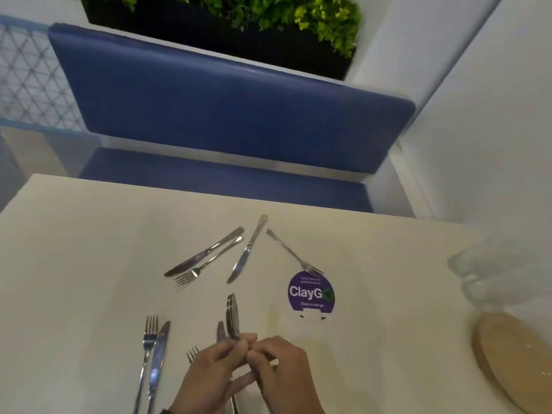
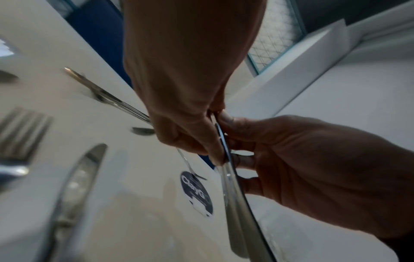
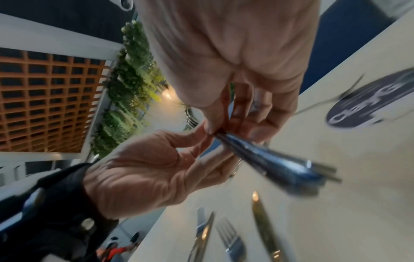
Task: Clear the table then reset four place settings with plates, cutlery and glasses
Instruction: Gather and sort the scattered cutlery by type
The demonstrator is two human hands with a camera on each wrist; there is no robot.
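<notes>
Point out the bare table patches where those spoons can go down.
Free: the left stretch of the table, left of the knife-and-fork pair, and the strip between the ClayGo sticker and the wooden plates. Crowded: the middle and the near edge around both hands.

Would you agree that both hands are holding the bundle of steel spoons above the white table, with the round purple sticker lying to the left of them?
Not quite: in the head view the round purple sticker lies right of the bundle of steel spoons; both hands do hold them.
</notes>
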